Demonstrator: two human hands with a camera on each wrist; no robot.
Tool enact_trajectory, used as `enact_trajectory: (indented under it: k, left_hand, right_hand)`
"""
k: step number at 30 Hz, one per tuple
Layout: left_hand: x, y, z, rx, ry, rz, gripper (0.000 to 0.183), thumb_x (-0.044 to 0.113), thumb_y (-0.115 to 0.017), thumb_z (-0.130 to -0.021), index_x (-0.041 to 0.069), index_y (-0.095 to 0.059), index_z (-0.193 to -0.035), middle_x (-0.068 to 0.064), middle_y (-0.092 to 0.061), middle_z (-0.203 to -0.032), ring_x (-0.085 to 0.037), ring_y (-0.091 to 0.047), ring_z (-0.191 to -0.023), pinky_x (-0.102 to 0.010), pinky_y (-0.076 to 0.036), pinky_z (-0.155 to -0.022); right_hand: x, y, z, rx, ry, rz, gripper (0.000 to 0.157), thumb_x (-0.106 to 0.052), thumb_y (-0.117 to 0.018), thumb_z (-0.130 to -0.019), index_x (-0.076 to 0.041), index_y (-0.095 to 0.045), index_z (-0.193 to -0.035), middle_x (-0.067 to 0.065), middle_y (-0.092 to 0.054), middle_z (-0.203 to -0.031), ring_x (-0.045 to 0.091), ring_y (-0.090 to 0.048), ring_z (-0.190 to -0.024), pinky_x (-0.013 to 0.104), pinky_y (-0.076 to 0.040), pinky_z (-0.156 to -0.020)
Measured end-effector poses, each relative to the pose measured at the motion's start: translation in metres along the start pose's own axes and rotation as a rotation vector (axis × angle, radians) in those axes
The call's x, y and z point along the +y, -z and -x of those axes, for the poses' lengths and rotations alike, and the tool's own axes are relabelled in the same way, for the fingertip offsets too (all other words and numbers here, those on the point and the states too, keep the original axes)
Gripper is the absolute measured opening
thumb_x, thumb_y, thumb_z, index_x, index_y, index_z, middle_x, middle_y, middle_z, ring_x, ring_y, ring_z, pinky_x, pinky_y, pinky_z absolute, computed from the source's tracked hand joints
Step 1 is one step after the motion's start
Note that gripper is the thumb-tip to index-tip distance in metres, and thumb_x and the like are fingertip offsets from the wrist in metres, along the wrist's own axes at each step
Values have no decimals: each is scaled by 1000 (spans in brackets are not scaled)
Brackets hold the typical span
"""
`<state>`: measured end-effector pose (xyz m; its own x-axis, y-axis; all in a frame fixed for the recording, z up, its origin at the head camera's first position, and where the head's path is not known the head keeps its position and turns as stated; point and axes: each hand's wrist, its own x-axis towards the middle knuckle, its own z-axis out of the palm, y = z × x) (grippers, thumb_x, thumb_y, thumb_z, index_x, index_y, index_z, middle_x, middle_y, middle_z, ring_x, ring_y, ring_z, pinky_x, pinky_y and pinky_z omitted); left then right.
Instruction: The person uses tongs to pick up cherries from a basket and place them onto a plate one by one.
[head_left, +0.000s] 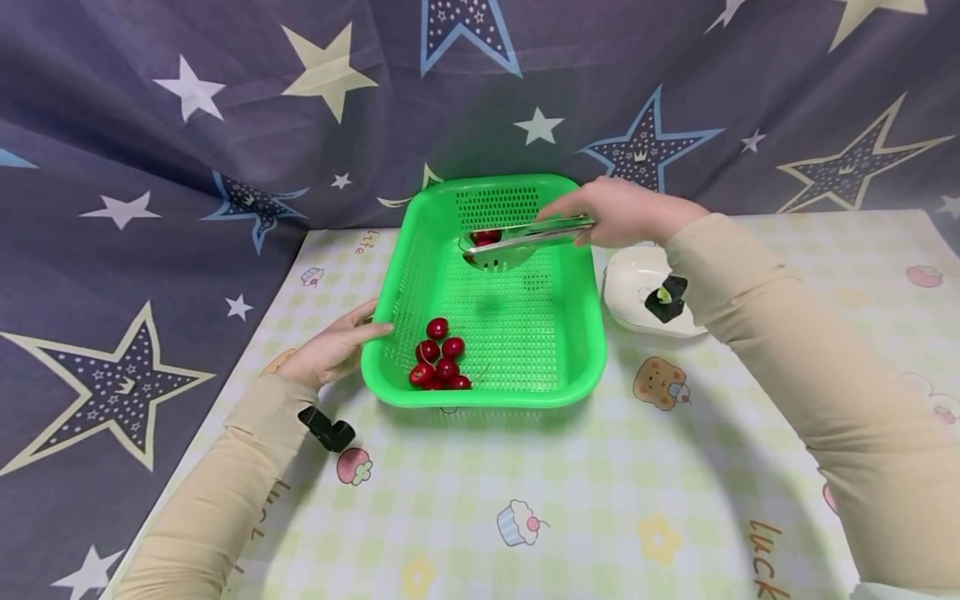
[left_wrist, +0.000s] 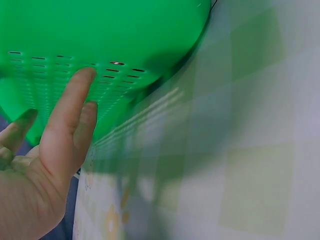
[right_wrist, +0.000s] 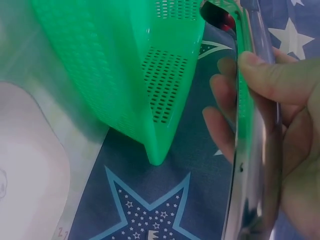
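Note:
A green perforated basket (head_left: 577, 350) stands on the table, with several dark red cherries (head_left: 446, 368) gathered in its near left corner. My left hand (head_left: 333, 343) is at the basket's left side, thumb at the rim; in the left wrist view its fairly straight fingers (left_wrist: 62, 117) lie close against the outer wall. My right hand (head_left: 618, 212) holds metal tongs (head_left: 532, 237) over the far part of the basket. Red cherries (head_left: 487, 237) show at the tong heads; in the right wrist view something red (right_wrist: 224, 20) sits between them.
To the basket's right is a white dish (head_left: 630, 287), partly hidden by the right sleeve and its black wrist camera (head_left: 666, 300). A checked, printed cloth (head_left: 480, 475) covers the table. Behind it and at left hangs a dark star-patterned curtain (head_left: 480, 117).

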<state>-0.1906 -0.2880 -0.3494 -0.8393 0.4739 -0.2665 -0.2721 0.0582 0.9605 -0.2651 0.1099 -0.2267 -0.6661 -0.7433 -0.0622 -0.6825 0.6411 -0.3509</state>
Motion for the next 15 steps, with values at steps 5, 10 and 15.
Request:
enact_trajectory:
  k: [5, 10, 15]
  left_hand:
    - [0, 1, -2, -8, -5, -3, 84, 25, -65, -89, 11, -11, -153, 4, -56, -121, -13, -62, -105, -32, -54, -91]
    - [5, -6, 0, 28, 26, -7, 80, 20, -61, -92, 11, -9, -153, 2, -53, -123, -12, -61, -106, -31, -53, -91]
    - [10, -15, 5, 81, 59, -26, 74, 13, -52, -96, 10, -5, -153, -12, -42, -135, -10, -60, -103, -29, -53, -90]
  right_hand:
    - [1, 0, 13, 57, 38, 45, 56, 8, -62, -82, -13, -56, -133, 12, -61, -127, 27, -63, -94, 43, -52, -81]
    - [2, -1, 30, 121, 95, 72, 55, 9, -65, -79, -14, -60, -128, 9, -69, -110, 20, -59, -74, 39, -51, -69]
    - [4, -1, 48, 146, 102, 61, 55, 8, -65, -78, -15, -61, -128, 7, -71, -101, 16, -51, -62, 31, -44, -60]
